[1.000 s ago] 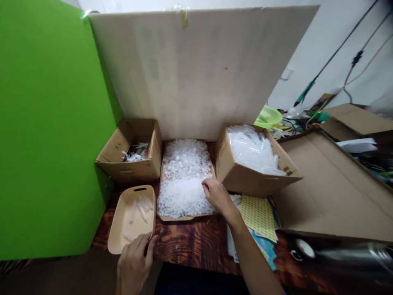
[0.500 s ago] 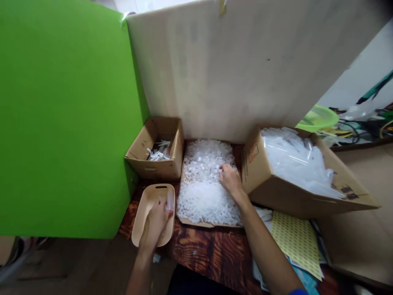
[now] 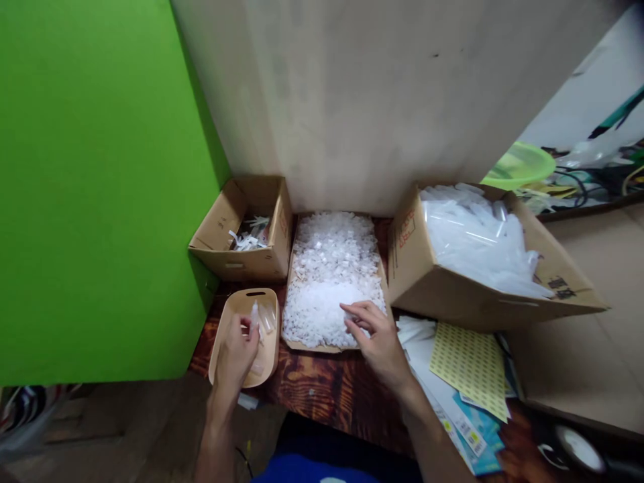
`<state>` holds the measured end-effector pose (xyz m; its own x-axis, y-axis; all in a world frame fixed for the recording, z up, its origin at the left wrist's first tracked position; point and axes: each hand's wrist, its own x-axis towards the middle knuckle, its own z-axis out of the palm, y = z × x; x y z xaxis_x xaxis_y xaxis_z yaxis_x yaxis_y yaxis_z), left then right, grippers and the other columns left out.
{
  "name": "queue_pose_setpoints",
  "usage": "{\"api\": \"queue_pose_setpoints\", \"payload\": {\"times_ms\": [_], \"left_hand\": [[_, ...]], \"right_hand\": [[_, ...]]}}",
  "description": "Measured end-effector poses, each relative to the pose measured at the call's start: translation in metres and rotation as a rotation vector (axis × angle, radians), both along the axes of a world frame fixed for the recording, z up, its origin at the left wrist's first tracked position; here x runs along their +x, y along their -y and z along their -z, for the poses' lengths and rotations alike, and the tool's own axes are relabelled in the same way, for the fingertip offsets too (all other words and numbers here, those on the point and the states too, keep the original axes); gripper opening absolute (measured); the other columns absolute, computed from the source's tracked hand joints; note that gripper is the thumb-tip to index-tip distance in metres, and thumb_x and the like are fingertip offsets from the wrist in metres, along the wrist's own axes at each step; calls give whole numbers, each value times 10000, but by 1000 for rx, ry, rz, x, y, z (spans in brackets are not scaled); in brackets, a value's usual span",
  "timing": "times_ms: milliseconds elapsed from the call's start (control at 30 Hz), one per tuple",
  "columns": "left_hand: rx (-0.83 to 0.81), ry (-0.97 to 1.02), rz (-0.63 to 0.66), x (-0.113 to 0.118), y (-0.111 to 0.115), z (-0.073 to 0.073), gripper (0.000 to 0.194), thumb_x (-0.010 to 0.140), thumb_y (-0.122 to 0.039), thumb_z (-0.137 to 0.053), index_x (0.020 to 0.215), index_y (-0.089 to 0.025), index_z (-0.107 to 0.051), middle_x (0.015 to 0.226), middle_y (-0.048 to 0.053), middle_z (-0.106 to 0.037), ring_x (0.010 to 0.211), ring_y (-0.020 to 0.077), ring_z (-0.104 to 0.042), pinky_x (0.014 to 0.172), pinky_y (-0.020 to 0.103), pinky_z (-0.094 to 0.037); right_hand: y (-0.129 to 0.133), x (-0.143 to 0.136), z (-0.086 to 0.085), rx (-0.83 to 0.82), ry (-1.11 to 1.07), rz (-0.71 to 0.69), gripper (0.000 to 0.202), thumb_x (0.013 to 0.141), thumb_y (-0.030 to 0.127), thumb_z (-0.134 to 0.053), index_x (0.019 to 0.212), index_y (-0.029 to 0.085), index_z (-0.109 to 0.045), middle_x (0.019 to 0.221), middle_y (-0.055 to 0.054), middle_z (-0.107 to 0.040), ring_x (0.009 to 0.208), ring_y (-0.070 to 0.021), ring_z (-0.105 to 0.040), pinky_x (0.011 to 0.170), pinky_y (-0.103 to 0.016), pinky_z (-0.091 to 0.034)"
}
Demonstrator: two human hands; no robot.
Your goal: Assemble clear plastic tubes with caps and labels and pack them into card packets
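My left hand (image 3: 240, 345) is closed around a small clear plastic bottle (image 3: 255, 314), held upright with its narrow tip up, over a beige plastic basket (image 3: 215, 355). More clear tubes (image 3: 269, 318) lie inside that basket. My right hand (image 3: 375, 335) hovers over the near right part of a shallow cardboard tray (image 3: 322, 348) heaped with small white translucent plastic pieces (image 3: 322, 295). Its thumb and index finger are curled toward each other in a pinch; whatever sits between them is too small to name.
Behind the basket stands a cardboard box (image 3: 251, 261) with white scraps. At right, a larger tilted carton (image 3: 412, 268) is full of translucent plastic tubes (image 3: 473, 235). Yellow sticker sheets (image 3: 467, 362) and papers lie before it. Green (image 3: 100, 188) and whitish panels (image 3: 342, 107) enclose the table.
My right hand has drawn back toward me from the middle of the white heap. My left hand has lifted a bottle upright out of the basket. The view has shifted slightly.
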<state>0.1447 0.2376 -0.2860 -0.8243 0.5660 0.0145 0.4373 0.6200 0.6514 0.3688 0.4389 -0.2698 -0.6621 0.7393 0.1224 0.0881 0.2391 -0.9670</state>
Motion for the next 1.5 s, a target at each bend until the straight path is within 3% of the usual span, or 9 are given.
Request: {"api": "queue_pose_setpoints", "payload": {"times_ms": [100, 267, 667, 800, 933, 1133, 1233, 1367, 1500], "left_hand": [[210, 119, 134, 21, -6, -22, 286, 919, -378, -587, 1138, -195, -574, 1066, 87, -687, 930, 214, -699, 814, 337, -580], [271, 157, 525, 71, -25, -51, 231, 994, -315, -532, 1155, -235, -677, 1142, 83, -668, 1108, 206, -635, 973, 339, -523], [314, 225, 755, 104, -49, -49, 283, 1011, -240, -499, 1201, -221, -708, 1094, 91, -709, 1023, 192, -671, 920, 327, -537], [319, 261, 698, 113, -50, -48, 260, 1001, -276, -517, 1114, -216, -743, 1045, 82, -747, 987, 204, -693, 894, 332, -548], [242, 430, 541, 127, -49, -43, 334, 1023, -375, -466, 1033, -187, -743, 669, 8, -702, 514, 134, -619, 546, 240, -518], [462, 179, 772, 134, -47, -35, 228, 996, -254, -521, 1074, -239, -735, 1118, 85, -748, 1065, 197, -702, 925, 318, -560], [387, 314, 670, 134, -45, -33, 278, 973, -354, -583, 1209, -227, -654, 1031, 79, -755, 915, 194, -733, 765, 284, -588], [155, 452, 509, 137, -45, -33, 360, 1033, -444, -414, 1038, -185, -663, 603, -12, -655, 466, 140, -607, 472, 229, -475], [264, 240, 595, 137, -46, -39, 233, 992, -345, -513, 979, -193, -689, 900, 65, -765, 810, 182, -732, 709, 254, -576]], "right_hand": [[21, 3, -8, -130, -67, -18, 203, 912, 301, -678, 1089, 203, -694, 977, -69, -677, 859, -187, -671, 780, -317, -598], [28, 8, -12, -138, -208, -15, 110, 876, 275, -737, 963, 208, -726, 992, -65, -681, 918, -192, -669, 794, -301, -584], [32, 63, -14, 40, -93, 47, 90, 901, 214, -703, 980, 232, -742, 992, -66, -711, 978, -220, -668, 879, -348, -546], [38, 68, -11, 62, -49, 40, 90, 912, 226, -682, 987, 232, -731, 983, -68, -713, 956, -224, -673, 856, -351, -553], [44, 70, -2, 15, -76, 110, 97, 911, 290, -688, 971, 222, -723, 968, -75, -717, 928, -227, -680, 819, -341, -560], [50, 70, 1, -251, 43, 32, 356, 990, 482, -542, 801, 201, -650, 553, 17, -608, 453, -139, -576, 458, -237, -443], [53, 68, 2, -320, 24, 69, 388, 970, 526, -553, 758, 205, -604, 486, 44, -544, 382, -123, -516, 402, -222, -382], [56, 67, 3, -116, 18, 100, 237, 939, 435, -626, 949, 202, -666, 827, -52, -710, 715, -191, -671, 628, -277, -521], [59, 66, 8, -162, 36, 7, 273, 994, 454, -533, 919, 206, -618, 676, 2, -605, 606, -151, -570, 548, -249, -434]]}}
